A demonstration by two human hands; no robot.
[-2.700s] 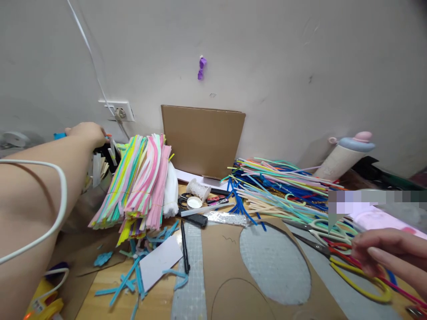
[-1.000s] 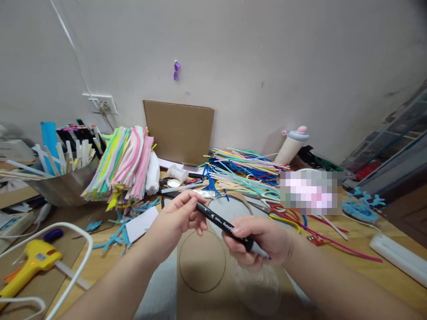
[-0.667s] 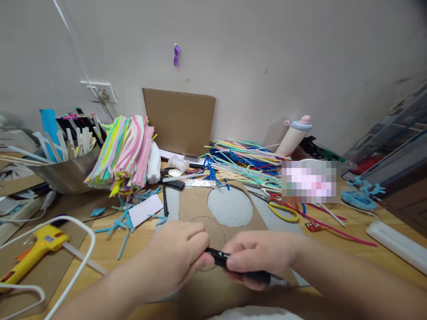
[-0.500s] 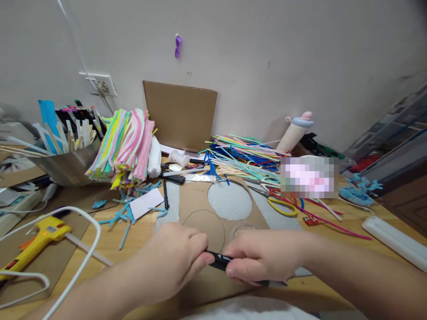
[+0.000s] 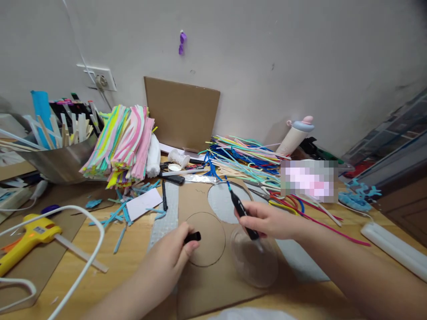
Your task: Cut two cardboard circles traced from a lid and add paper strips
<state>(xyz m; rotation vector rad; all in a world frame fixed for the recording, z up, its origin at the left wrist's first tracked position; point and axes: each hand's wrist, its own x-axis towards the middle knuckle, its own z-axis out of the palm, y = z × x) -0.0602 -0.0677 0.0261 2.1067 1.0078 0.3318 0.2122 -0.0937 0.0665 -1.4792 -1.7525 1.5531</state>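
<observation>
My right hand is closed round a black marker, its uncapped blue tip pointing up and away over the cardboard sheet. My left hand pinches the marker's black cap beside a pencilled circle drawn on the cardboard. A clear round lid lies on the cardboard just under my right hand. Behind it the cardboard has an oval cut-out showing grey mat.
A yellow glue gun with a white cable lies left. Stacked pastel pipe cleaners, a tub of sticks, loose coloured pipe cleaners, scissors, a bottle and an upright cardboard piece crowd the back.
My left hand came back from the tub of sticks. Both hands gripped the capped marker, then pulled apart: the cap came off in my left, the marker swung up in my right.
</observation>
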